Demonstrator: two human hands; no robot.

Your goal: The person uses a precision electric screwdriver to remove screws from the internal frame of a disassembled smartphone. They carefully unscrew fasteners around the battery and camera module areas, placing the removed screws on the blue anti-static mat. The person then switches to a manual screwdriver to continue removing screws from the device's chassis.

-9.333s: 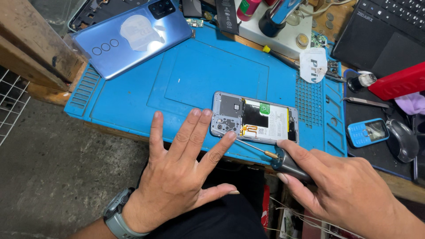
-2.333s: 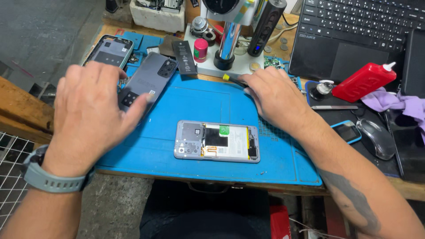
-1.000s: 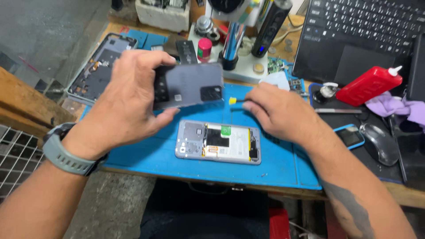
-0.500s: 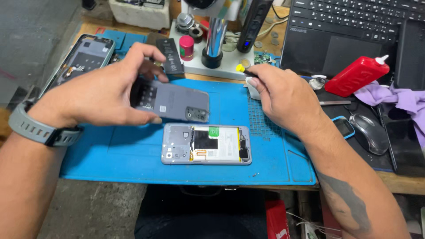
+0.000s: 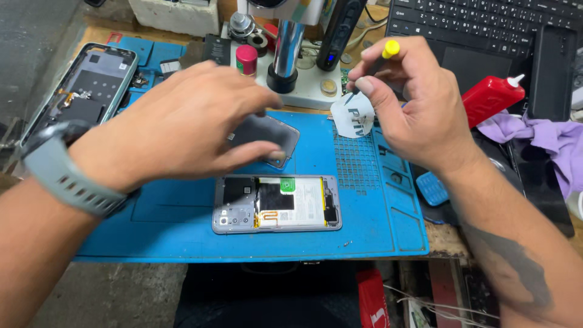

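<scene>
Hovering over the blue mat (image 5: 182,225), the left hand (image 5: 182,124) is gripping a grey back cover (image 5: 270,136), thumb underneath and fingers on top. Half a second ago the cover was tilted up in the air above the opened phone (image 5: 276,203); now it is lying flatter and nearer the mat, just behind the phone, so I judge it is being set aside or readied for refitting. The phone itself is lying flat near the mat's front edge with its battery and board exposed, apart from both hands.

The right hand (image 5: 413,100) is pinching a thin tool with a yellow cap (image 5: 390,48), fingers closed round it; compared with a moment ago it is raised higher, above the mat's right rim.

Below that hand a small white pick-shaped piece (image 5: 355,118) with dark lettering is lying on the mat's far edge. A green round sticker (image 5: 287,185) is sitting on the phone's battery. To the right, a red squeeze bottle (image 5: 492,97) with a white nozzle is lying beside a purple cloth (image 5: 546,136). At far left another opened phone shell (image 5: 85,91) is resting on the mat's corner.
</scene>
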